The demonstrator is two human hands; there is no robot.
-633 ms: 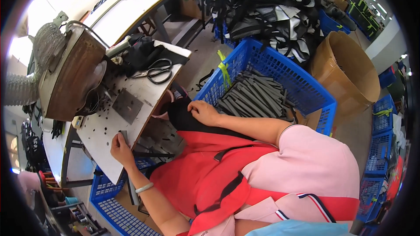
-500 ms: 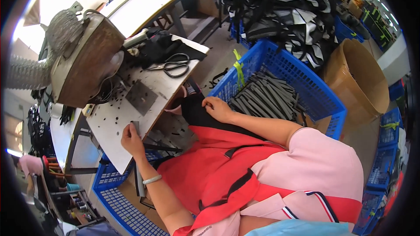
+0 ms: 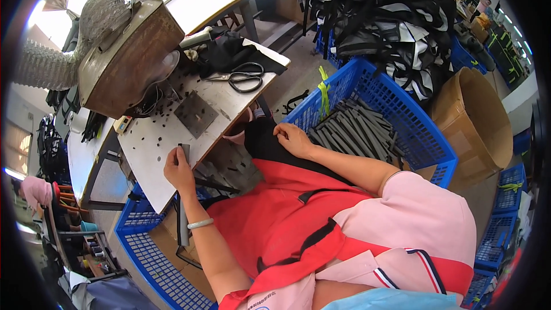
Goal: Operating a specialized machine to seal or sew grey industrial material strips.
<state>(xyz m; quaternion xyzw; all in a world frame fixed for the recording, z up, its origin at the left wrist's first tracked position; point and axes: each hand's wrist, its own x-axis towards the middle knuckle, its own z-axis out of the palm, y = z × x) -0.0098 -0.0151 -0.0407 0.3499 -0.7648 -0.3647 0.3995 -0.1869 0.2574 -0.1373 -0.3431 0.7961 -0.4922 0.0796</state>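
Observation:
My left hand (image 3: 180, 171) is closed round a dark grey strip (image 3: 183, 223) at the near edge of the white worktable (image 3: 138, 155). The strip's upper end shows above my fingers, and its lower part hangs down past the table edge beside my forearm. My right hand (image 3: 293, 140) rests with curled fingers on black cloth (image 3: 261, 138) over my knee; whatever its fingertips hold, if anything, is hidden. Just beyond it, a blue basket (image 3: 402, 116) holds a heap of similar grey strips (image 3: 359, 132).
On the table are a metal plate (image 3: 195, 114), black-handled scissors (image 3: 247, 77), small black scraps and a rusty metal hood (image 3: 131, 54). A second blue basket (image 3: 155, 258) stands below left. Black and white strapped pieces (image 3: 390, 17) and a cardboard box (image 3: 473, 126) lie beyond, right.
The view has shifted slightly, so the table and baskets sit a little differently in it. My left hand keeps the grey strip; my right hand stays on the black cloth.

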